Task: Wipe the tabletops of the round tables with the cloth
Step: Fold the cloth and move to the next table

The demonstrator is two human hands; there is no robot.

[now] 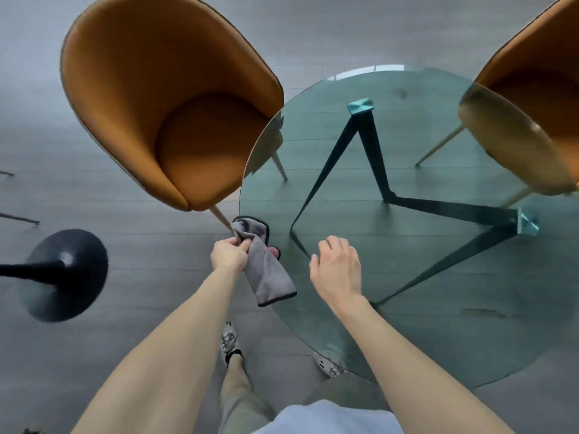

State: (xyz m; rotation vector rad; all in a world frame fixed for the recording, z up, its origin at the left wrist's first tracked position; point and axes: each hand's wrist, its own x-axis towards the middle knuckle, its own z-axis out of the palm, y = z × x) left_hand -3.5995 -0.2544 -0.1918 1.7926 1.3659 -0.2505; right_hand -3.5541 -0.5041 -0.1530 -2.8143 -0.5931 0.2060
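A round glass table (407,277) with dark metal legs beneath fills the right half of the head view. At its left rim a grey cloth (266,270) with a dark border hangs, gripped at its upper part by my left hand (230,253). My right hand (336,266) hovers over the glass near the front left part of the top, its fingers apart and curled, holding nothing. Whether it touches the glass I cannot tell.
An orange upholstered chair (163,98) stands close to the table's left rim. A second orange chair (532,120) sits at the far right, partly under the glass. A black round pedestal base (62,274) is on the grey floor at left. My feet are near the table's front edge.
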